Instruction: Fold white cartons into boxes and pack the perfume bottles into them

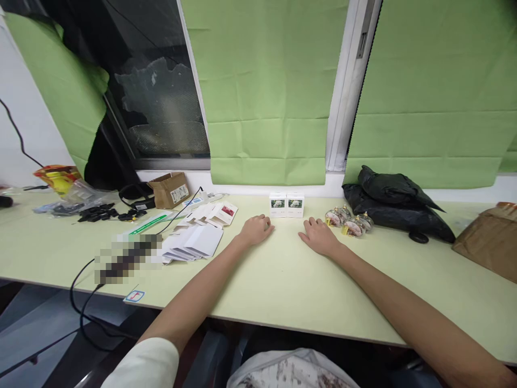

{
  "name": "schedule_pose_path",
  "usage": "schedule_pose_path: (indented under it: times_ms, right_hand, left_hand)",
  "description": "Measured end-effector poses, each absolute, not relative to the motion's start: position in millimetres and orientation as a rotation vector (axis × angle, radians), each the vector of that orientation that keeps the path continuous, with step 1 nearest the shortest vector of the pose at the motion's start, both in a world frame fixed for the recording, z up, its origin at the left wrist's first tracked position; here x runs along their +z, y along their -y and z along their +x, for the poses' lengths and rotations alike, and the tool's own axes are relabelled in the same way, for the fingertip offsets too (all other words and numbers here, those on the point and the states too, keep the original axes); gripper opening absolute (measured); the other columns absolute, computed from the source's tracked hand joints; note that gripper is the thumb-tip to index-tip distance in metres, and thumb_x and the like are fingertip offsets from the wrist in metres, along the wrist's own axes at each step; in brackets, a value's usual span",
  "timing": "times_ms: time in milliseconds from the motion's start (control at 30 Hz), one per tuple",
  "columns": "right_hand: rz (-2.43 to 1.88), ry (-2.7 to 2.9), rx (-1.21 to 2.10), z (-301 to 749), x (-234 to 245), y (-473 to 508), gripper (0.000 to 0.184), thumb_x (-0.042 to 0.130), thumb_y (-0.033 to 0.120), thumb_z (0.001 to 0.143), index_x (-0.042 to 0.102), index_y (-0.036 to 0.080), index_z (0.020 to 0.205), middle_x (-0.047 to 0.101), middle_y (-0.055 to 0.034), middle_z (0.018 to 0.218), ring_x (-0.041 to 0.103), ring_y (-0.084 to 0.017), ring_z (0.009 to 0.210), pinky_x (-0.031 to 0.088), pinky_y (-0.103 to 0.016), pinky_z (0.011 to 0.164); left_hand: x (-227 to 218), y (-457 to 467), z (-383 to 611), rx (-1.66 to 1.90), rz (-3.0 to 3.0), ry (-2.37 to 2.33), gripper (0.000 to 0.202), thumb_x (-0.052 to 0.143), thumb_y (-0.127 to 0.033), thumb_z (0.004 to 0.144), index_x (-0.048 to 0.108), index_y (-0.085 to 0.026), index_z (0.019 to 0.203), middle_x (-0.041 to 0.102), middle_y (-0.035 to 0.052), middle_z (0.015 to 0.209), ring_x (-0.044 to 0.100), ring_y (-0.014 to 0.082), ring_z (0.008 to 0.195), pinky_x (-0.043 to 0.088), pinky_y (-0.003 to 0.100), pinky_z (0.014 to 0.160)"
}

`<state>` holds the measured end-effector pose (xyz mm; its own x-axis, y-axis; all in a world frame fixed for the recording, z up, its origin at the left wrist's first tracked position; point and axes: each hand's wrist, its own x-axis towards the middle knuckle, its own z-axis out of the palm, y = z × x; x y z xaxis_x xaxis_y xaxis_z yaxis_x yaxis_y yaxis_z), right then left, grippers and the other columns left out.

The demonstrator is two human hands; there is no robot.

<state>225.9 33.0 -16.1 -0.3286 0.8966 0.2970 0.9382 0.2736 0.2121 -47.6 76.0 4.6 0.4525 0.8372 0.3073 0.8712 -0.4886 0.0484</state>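
My left hand (pixel 257 230) rests on the table with its fingers loosely bent and nothing seen in it. Opposite it lies my right hand (pixel 320 236), palm down, fingers apart and holding nothing. Just beyond and between them stand two small white boxes, a left box (pixel 278 206) and a right box (pixel 295 206), side by side, each with a white flower picture. Several round glass bottles (pixel 354 226) with gold-coloured necks sit close to my right hand. Folded-flat white cartons (pixel 197 240) are spread in overlapping piles to the left of my left hand.
Black plastic bags (pixel 396 205) and a brown paper package (pixel 490 237) lie to the right. At the back left are an open cardboard box (pixel 169 190), black cables and clips (pixel 99 212) and plastic packaging. A black cable (pixel 83 307) hangs over the table's front edge (pixel 283 327).
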Motion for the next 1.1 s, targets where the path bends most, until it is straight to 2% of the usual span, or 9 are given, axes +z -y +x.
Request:
schedule_pose_path:
  times_ms: [433,1100]
  right_hand:
    - [-1.725,2.399,-0.622,227.1,-19.8,-35.1,0.042,0.041,0.046,0.107,0.061,0.011,0.118,0.064,-0.0185,0.116,0.059,-0.034,0.104,0.043,-0.041,0.091]
    - [-1.685,2.385,-0.617,226.6,-22.1,-35.9,0.039,0.041,0.043,0.107,0.061,0.011,0.117,0.064,-0.0170,0.114,0.058,-0.033,0.104,0.042,-0.041,0.094]
  left_hand:
    - [7.0,-76.0,-47.9,-0.424,-2.559,1.578,0.034,0.047,-0.046,0.102,0.071,-0.021,0.106,0.072,0.0091,0.110,0.070,0.0248,0.094,0.049,0.035,0.080]
    - [5.9,-77.9,-48.5,-0.418,-2.538,1.607,0.034,0.044,-0.046,0.103,0.068,-0.024,0.110,0.074,0.0082,0.110,0.070,0.0251,0.095,0.049,0.035,0.082]
